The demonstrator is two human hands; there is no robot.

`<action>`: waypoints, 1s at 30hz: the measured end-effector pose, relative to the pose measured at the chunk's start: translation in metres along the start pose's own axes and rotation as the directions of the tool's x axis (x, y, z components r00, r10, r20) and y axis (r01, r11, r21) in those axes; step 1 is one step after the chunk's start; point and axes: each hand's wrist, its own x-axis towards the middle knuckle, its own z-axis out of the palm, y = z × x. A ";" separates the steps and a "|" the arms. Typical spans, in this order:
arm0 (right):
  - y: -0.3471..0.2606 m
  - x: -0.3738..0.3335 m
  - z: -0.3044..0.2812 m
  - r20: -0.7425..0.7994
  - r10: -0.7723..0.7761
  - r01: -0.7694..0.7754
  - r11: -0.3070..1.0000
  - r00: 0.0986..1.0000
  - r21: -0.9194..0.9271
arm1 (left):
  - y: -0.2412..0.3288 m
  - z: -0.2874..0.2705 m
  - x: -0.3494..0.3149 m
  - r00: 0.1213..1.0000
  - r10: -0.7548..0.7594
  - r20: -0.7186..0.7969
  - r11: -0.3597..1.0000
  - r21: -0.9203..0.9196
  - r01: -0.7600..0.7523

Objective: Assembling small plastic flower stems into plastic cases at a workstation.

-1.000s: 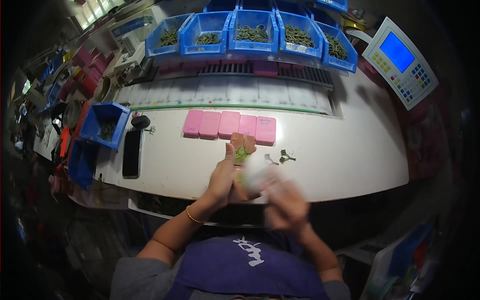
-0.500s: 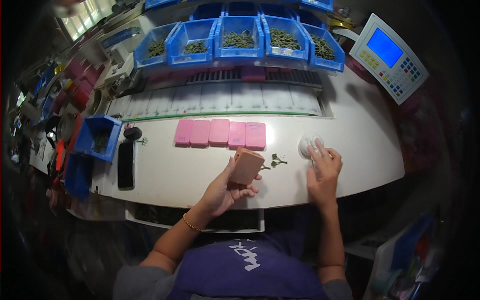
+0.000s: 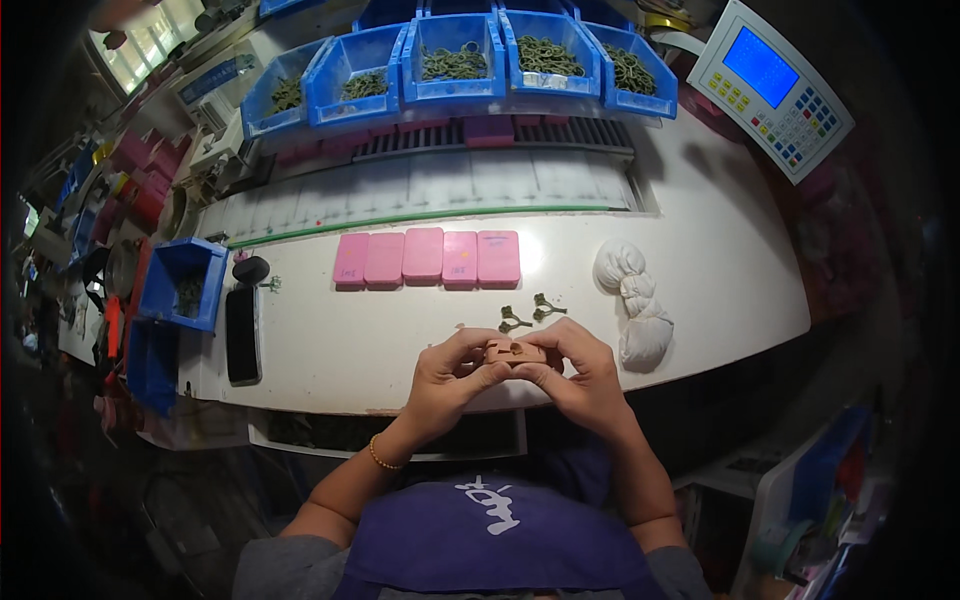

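My left hand and my right hand hold an orange-brown rubber mould between them, close to the front edge of the table. Fingers and thumbs pinch both its ends, and a round hole with slit-like seams shows on the side turned up to me. Just beyond the hands lie two small green branching pieces, one nearer and one farther right. A knotted white cloth bundle rests to the right of my right hand, untouched.
Several pink moulds stand in a row behind the hands. A black phone and blue bins are at the left. Blue bins of green pieces line the back. A keypad panel with a blue screen leans in at far right.
My right hand has left the white cloth bundle and moved left to grip the mould too. The mould is turned edge-up and lower, toward me. The view has shifted slightly.
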 end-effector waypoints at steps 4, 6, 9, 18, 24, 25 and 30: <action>0.001 -0.004 0.000 0.033 -0.006 0.007 1.000 0.999 -0.020 | 0.005 -0.005 -0.001 0.998 -0.025 0.061 0.998 0.063 0.022; 0.001 -0.005 0.000 0.041 -0.006 0.007 0.999 0.999 -0.031 | 0.012 -0.009 0.002 0.993 -0.056 0.103 0.994 0.095 0.047; 0.001 -0.007 0.002 0.057 -0.026 0.026 1.000 0.998 -0.009 | 0.017 -0.013 0.001 0.983 -0.117 0.143 0.991 0.082 0.106; 0.041 -0.023 -0.002 -0.062 0.206 -0.200 0.976 0.977 0.082 | 0.039 -0.056 -0.014 0.884 0.418 -0.209 0.368 0.929 0.046; 0.051 -0.022 -0.007 -0.154 0.192 -0.185 0.981 0.969 0.061 | 0.034 -0.064 -0.050 0.995 0.091 -0.039 0.218 0.976 0.018; 0.052 -0.024 -0.006 -0.149 0.187 -0.179 0.982 0.971 0.064 | 0.035 -0.072 -0.049 0.995 0.094 -0.044 0.213 0.977 0.023; 0.067 -0.033 0.000 -0.218 0.336 -0.262 0.914 0.916 0.311 | 0.047 -0.134 0.032 0.900 0.383 -0.207 0.299 0.950 0.091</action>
